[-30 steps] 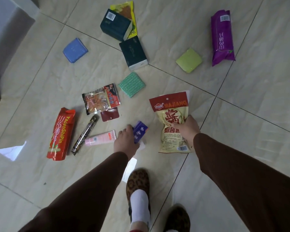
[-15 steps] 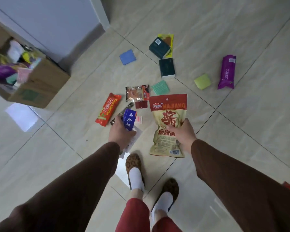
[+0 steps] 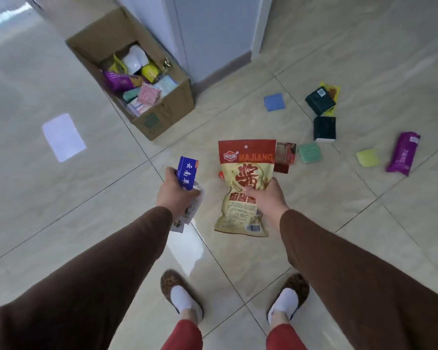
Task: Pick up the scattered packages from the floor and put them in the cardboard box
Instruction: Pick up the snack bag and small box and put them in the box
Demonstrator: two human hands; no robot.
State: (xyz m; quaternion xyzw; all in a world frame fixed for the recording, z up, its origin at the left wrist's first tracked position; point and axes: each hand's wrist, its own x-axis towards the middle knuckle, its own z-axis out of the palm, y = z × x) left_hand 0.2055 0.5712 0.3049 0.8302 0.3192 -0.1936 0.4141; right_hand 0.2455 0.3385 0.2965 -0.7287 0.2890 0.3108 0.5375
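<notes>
We see bare floor (image 3: 127, 188) between us and the cardboard box (image 3: 162, 114); its top stands open, though packages fill its near end, and a wall (image 3: 213, 34) crowds its far side.

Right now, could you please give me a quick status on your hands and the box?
Left hand shut on blue carton. Right hand shut on Majiang sauce pouch. Cardboard box open ahead-left, part full. Path clear.

Glossy beige floor tiles (image 3: 61, 210) with dark grout lines filled the view. A pale grey-blue wall (image 3: 213, 34) with a white door frame (image 3: 261, 24) rose at the top. Leopard-print slippers (image 3: 170, 284) over white socks (image 3: 185, 300) stood below red trouser legs (image 3: 182, 337).
</notes>
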